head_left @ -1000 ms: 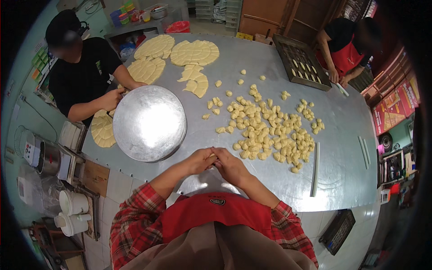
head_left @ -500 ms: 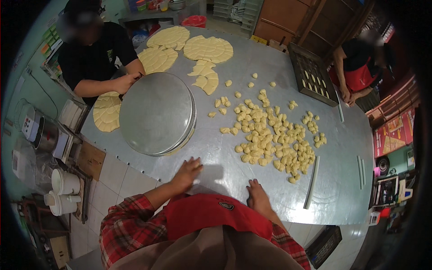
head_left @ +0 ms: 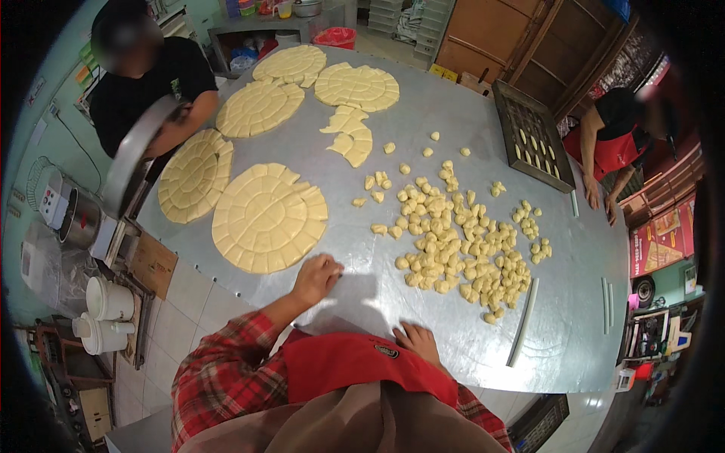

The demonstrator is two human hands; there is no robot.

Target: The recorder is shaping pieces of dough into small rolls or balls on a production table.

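Over the table's near side, my left hand has its fingers loosely curled, and I see nothing in it. It is just beside the nearest cut dough round, a flat yellow disc scored into many pieces. My right hand rests at the table's near edge with its fingers apart, holding nothing. A large heap of small dough pieces lies beyond it to the right. At the left, a co-worker's hands hold a big round metal pan tilted nearly on edge.
More cut dough rounds lie on the steel table, with a torn part-round. A dark tray of shaped dough sits at the far right, near another co-worker. Pale rods lie at the right. White buckets stand at left.
The co-worker has lifted the round pan off to the left, uncovering the nearest dough round. My left hand's fingers have curled in. My right hand has shifted slightly left and nearer.
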